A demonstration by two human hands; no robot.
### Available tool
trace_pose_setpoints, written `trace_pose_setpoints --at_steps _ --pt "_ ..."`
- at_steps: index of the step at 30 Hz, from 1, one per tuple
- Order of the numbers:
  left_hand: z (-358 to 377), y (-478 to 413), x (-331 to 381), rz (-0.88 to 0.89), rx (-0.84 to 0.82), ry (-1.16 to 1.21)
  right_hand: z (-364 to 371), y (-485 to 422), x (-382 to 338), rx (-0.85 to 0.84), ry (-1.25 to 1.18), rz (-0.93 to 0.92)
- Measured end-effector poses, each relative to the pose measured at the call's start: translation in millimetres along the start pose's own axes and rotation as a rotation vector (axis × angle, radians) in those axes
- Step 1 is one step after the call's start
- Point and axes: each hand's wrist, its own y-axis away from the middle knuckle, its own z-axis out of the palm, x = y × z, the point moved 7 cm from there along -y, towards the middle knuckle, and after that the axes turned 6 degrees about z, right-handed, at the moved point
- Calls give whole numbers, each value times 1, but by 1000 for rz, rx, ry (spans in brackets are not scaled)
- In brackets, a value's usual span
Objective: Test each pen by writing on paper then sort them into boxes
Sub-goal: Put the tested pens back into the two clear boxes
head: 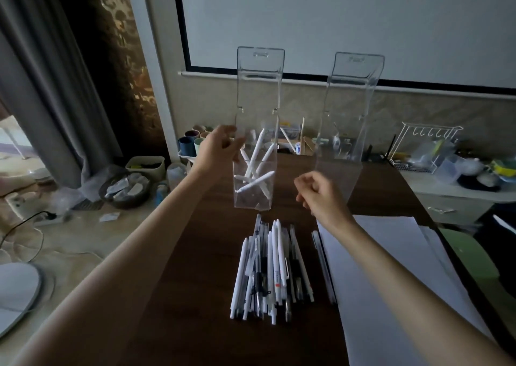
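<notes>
Two tall clear plastic boxes stand upright with their lids up on a dark wooden table (212, 254). The left box (251, 200) holds several white pens (255, 182); the right box (339, 153) looks empty. My left hand (220, 149) grips the left wall of the left box near its top. My right hand (321, 193) hovers between the two boxes, above the table, with its fingers curled and nothing visible in it. A pile of white, clear and black pens (270, 270) lies in front of the boxes. White paper sheets (391, 268) lie to the right of the pile.
A single clear pen (321, 256) lies along the paper's left edge. A whiteboard hangs on the wall behind. Cups, a basket and clutter sit on the floor at left. A white wire rack (418, 147) and containers crowd a counter at right.
</notes>
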Motion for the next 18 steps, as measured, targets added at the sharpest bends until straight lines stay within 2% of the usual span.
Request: trace_pose_setpoints --at_steps 3,6,8,12,14,18 --pt "8 45 -24 -12 -84 -125 6 10 19 -91 124 82" --pt "23 93 -61 -197 -273 -298 19 24 35 -215 237 182" --pt "30 118 -69 -271 -354 -330 29 33 38 -271 333 204" --pt "44 149 -70 -353 -538 -470 50 49 30 -256 607 179" --pt "47 158 -70 -372 -565 -536 56 54 27 -210 690 165" --pt "46 162 -67 -380 -534 -502 56 55 26 -231 633 220"
